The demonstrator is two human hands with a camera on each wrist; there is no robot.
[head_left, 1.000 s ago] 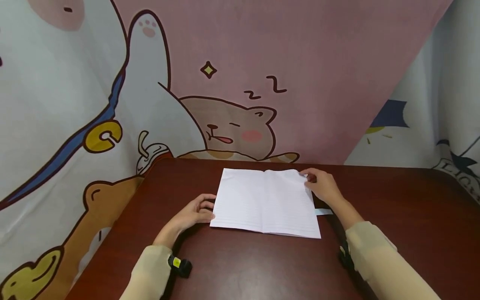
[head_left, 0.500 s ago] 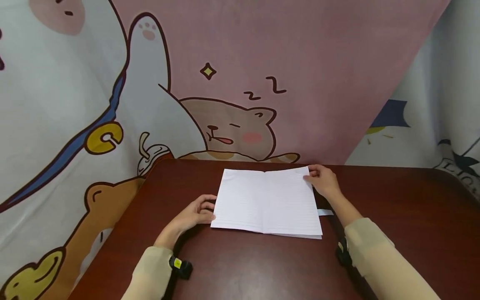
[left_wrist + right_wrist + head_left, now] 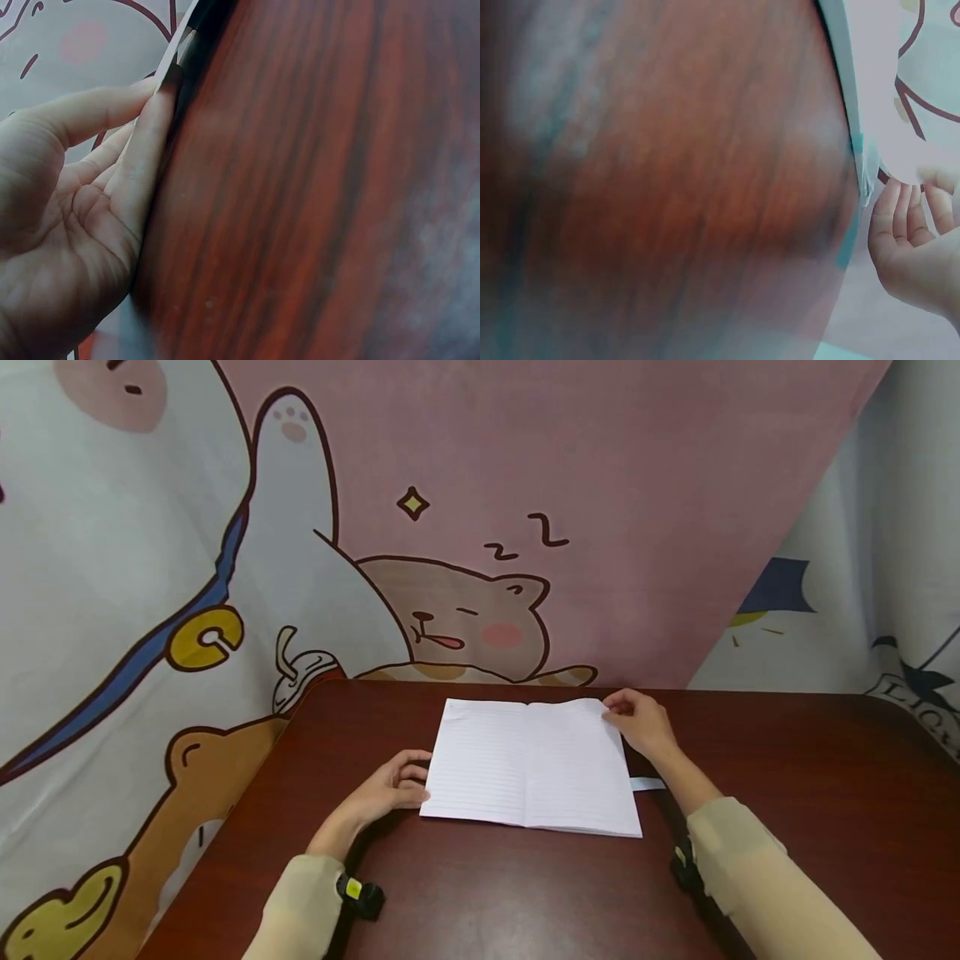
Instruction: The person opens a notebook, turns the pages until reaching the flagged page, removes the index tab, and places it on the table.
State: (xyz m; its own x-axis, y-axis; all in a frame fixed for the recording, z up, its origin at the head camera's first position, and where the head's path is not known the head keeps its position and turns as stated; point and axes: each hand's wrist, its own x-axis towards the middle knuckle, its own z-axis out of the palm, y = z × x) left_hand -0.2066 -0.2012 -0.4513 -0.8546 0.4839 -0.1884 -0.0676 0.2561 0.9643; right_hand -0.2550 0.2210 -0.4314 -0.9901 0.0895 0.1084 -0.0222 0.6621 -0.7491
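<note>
An open notebook (image 3: 480,760) with white lined pages lies on the dark wooden table, its fold running down the middle. My left hand (image 3: 392,783) is at its left side; in the left wrist view the thumb and fingers (image 3: 112,112) pinch the notebook's edge (image 3: 174,56). At the upper right corner my right hand (image 3: 641,722) pinches the page between thumb and fingers, and that corner curls up a little. The right wrist view has the right hand (image 3: 919,240) with its fingertips at the page's edge. A pale blue strip (image 3: 647,783) sticks out from under the right side.
The dark reddish wooden table (image 3: 525,902) reaches back to a cloth backdrop (image 3: 637,527) printed with cartoon animals. Black camera straps with a small device (image 3: 362,893) sit at the left wrist.
My right hand has moved slightly left from its position half a second ago, and the page's upper right corner, flat and raised then, now bends. The left hand stays in place.
</note>
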